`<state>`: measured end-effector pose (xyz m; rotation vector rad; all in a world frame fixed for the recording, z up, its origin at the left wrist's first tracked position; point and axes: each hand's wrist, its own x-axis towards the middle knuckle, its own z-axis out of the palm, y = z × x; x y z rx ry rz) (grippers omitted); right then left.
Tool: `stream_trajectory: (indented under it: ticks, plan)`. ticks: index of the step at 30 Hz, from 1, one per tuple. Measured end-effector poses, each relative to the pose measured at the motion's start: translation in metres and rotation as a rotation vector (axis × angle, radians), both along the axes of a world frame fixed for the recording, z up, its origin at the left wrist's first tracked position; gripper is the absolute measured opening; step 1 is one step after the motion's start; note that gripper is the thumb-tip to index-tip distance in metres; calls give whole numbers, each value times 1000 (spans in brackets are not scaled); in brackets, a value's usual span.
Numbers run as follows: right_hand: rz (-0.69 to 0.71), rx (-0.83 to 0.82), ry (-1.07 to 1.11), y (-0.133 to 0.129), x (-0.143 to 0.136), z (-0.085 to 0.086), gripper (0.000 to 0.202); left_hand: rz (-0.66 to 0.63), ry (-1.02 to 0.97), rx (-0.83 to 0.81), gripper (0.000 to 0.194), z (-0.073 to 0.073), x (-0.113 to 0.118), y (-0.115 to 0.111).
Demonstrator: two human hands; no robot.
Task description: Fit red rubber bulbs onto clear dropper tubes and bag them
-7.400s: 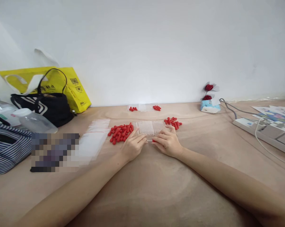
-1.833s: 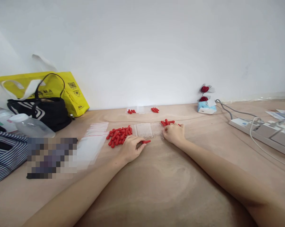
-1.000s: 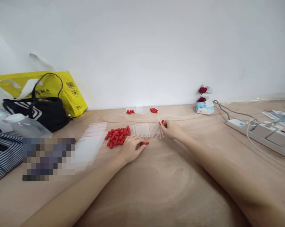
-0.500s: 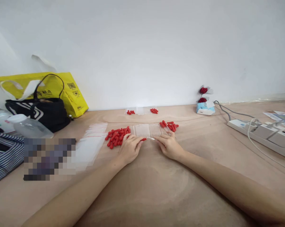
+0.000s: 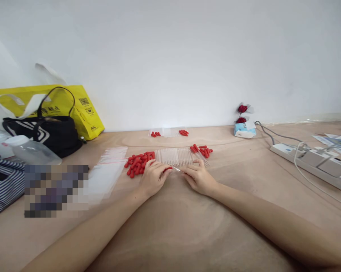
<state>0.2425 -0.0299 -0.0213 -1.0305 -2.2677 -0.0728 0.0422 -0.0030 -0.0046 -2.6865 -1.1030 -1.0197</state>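
My left hand (image 5: 155,177) is closed on a red rubber dropper bulb (image 5: 169,168) between thumb and fingertips. Facing it, my right hand (image 5: 201,177) pinches a thin clear dropper tube (image 5: 176,169), its left end meeting the bulb's mouth. How deep the tube sits in the bulb is too small to tell. Just behind my hands lies a row of clear tubes (image 5: 173,155). A heap of loose red bulbs (image 5: 135,166) rests beyond my left hand. Behind my right hand, several red bulbs (image 5: 205,151) sit on clear tubes.
Flat clear zip bags (image 5: 106,177) lie on the left. Near the wall are bags holding red bulbs (image 5: 184,132). A yellow bag (image 5: 91,119), a black bag (image 5: 59,138) and a plastic bottle (image 5: 36,153) stand left; a tissue pack (image 5: 244,130) and power strip (image 5: 314,160) right.
The bulb and the tube have come together between my hands, and the tube now slants slightly down to the right. My right hand has shifted a little left. The view has moved slightly.
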Motion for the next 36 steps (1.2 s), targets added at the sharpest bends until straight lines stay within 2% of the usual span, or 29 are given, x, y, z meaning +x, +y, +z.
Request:
stream_trajectory:
  ticks: [8,21,36]
  plan:
    - [58,70,-27,-4,4,2,25,-74,-50,28,15,-1,-1,-7]
    - [94,291,-83,-1,5,5,25,-159,40,78,19,-1,3,-12]
    - [132,268,-93,2,1,2,26,-179,123,27,19,0,5,-13]
